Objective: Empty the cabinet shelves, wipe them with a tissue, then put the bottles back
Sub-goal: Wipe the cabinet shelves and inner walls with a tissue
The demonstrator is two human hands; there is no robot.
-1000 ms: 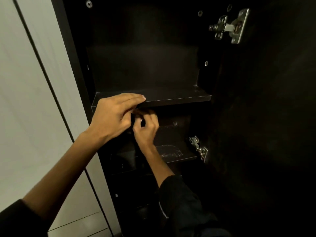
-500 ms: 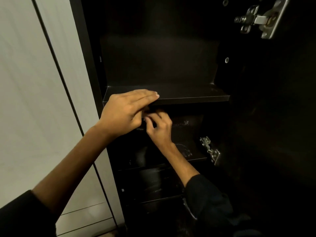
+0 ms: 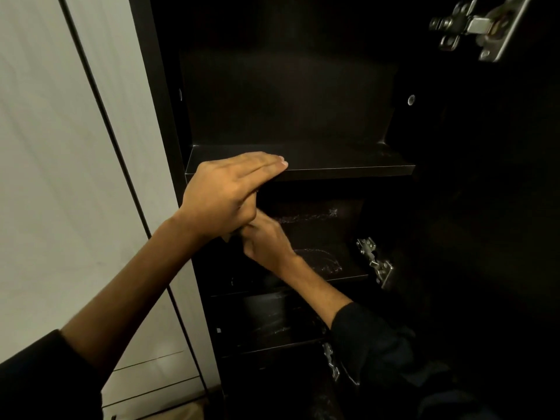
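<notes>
The dark cabinet stands open, and no bottle or tissue shows anywhere. My left hand (image 3: 224,195) lies with straight fingers along the front edge of the upper shelf (image 3: 348,168), at its left end. My right hand (image 3: 266,244) reaches up just beneath it, in front of the middle shelf (image 3: 333,268). Its fingers are hidden behind my left hand, so whether they hold anything cannot be seen. Pale smear marks show on the middle shelf and on the back wall behind it.
A lower shelf (image 3: 272,328) sits below, also with faint streaks. Metal hinges (image 3: 374,262) are fixed on the right side, with a larger upper hinge (image 3: 472,25) at top right. A white panel (image 3: 60,177) borders the cabinet on the left. The right side is very dark.
The view has moved closer and slightly left of the cabinet. My right hand's fingers have slipped up behind my left hand, which stays on the upper shelf's edge.
</notes>
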